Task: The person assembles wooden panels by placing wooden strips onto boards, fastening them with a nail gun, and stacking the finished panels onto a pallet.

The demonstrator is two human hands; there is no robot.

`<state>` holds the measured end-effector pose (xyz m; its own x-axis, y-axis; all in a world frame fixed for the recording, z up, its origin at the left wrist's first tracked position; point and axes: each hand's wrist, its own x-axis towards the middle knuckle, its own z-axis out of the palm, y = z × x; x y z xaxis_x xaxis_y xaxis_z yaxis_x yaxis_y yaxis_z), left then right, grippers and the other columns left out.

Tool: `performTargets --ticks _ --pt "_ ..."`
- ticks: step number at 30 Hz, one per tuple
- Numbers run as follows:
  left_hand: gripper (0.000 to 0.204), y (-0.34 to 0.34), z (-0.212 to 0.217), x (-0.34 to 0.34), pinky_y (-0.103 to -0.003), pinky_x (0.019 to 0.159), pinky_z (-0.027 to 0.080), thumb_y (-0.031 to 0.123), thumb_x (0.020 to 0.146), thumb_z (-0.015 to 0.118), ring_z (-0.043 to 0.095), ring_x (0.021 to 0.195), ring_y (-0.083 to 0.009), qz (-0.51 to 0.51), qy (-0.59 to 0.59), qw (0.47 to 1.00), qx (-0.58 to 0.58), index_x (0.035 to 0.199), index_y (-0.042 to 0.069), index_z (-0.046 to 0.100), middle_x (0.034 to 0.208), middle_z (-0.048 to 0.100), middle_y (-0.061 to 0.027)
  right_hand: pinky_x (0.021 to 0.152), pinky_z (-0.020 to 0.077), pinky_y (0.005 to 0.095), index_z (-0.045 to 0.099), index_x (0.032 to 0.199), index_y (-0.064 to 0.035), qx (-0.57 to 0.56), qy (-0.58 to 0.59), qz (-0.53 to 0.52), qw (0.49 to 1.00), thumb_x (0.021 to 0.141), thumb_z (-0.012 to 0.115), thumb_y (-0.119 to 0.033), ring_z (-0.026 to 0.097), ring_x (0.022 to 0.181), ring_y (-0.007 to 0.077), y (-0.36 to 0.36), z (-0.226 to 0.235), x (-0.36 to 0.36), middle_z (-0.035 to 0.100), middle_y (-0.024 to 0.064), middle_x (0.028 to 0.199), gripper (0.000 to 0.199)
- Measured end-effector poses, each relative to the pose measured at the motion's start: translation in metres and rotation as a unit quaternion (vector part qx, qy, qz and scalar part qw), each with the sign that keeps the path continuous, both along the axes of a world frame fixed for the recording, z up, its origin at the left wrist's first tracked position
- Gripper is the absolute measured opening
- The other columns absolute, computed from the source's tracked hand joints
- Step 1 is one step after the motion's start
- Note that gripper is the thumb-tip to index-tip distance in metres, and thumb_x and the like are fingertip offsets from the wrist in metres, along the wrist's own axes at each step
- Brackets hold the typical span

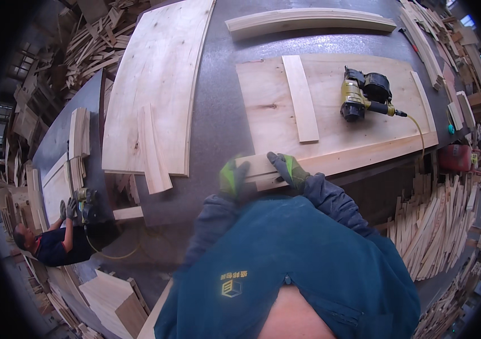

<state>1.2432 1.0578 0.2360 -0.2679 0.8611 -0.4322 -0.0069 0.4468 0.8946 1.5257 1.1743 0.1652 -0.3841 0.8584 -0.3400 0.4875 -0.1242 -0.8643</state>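
Observation:
My left hand (pixel 233 176), in a green and grey glove, is closed round the end of a pale wooden slat (pixel 259 165). My right hand (pixel 289 169) grips the same slat a little further along, fingers over its top. The slat lies at the near left corner of a plywood panel (pixel 263 120) and sticks out past its left edge. Long wooden strips (pixel 364 155) run along the panel's near edge. A short board (pixel 300 101) lies across the panel, left of a yellow and black nail gun (pixel 359 96). My hands partly hide the slat's underside.
Large plywood sheets (pixel 158 73) with a loose board (pixel 153 152) lie to the left. Stacked boards (pixel 308 21) lie at the far side, a hammer (pixel 408 39) far right. The nail gun's hose (pixel 421 133) trails over the near edge. A co-worker (pixel 54 240) works at lower left.

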Motion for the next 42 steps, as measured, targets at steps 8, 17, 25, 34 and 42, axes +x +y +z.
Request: performTargets --ticks 8,17,25,34,42 --pt "0.073 -0.014 0.036 -0.146 -0.055 0.133 0.055 0.026 0.11 0.089 0.068 0.155 -0.0535 -0.134 0.464 0.876 0.005 0.174 -0.001 0.066 0.169 0.07 -0.0338 0.123 0.0584 0.062 0.049 0.184 -0.012 0.109 -0.45 -0.047 0.885 0.097 0.088 -0.079 0.064 0.154 0.0521 0.118 0.024 0.074 0.067 0.0252 0.165 0.116" --pt "0.1 0.064 0.01 -0.072 -0.058 0.142 0.045 0.054 0.109 0.09 0.057 0.169 -0.0552 -0.096 0.4 0.91 0.054 0.177 -0.011 0.056 0.178 0.06 -0.0411 0.117 0.0609 0.0641 0.057 0.179 -0.0216 0.173 -0.332 0.032 0.927 0.093 0.096 -0.055 0.064 0.146 0.0501 0.024 0.066 -0.046 0.066 0.0248 0.161 0.1" --pt "0.119 0.149 -0.017 0.013 -0.06 0.136 0.044 0.087 0.099 0.083 0.064 0.157 -0.0496 -0.186 0.466 0.865 -0.015 0.171 -0.005 0.061 0.164 0.071 -0.0316 0.119 0.0612 0.0589 0.055 0.182 -0.0193 0.115 -0.322 0.075 0.937 0.106 0.087 -0.067 0.069 0.149 0.0467 -0.001 0.068 -0.026 0.069 0.0219 0.162 0.095" --pt "0.171 0.18 -0.02 0.077 -0.068 0.154 0.007 0.097 0.075 0.095 0.012 0.187 -0.0586 -0.18 0.433 0.877 -0.102 0.194 -0.002 0.022 0.199 0.029 -0.0302 0.12 0.0606 0.0543 0.068 0.178 -0.0246 -0.03 -0.267 0.032 0.963 0.113 0.08 -0.061 0.08 0.139 0.0413 0.001 0.071 0.005 0.083 0.0189 0.154 0.075" --pt "0.156 0.169 -0.028 0.078 -0.067 0.154 0.012 0.078 0.08 0.099 0.015 0.187 -0.0573 -0.139 0.442 0.884 -0.063 0.194 0.0 0.027 0.198 0.03 -0.0311 0.12 0.0609 0.051 0.072 0.176 -0.0227 0.011 -0.265 0.049 0.963 0.114 0.079 -0.061 0.081 0.137 0.0399 -0.014 0.085 -0.001 0.085 0.0173 0.151 0.073"
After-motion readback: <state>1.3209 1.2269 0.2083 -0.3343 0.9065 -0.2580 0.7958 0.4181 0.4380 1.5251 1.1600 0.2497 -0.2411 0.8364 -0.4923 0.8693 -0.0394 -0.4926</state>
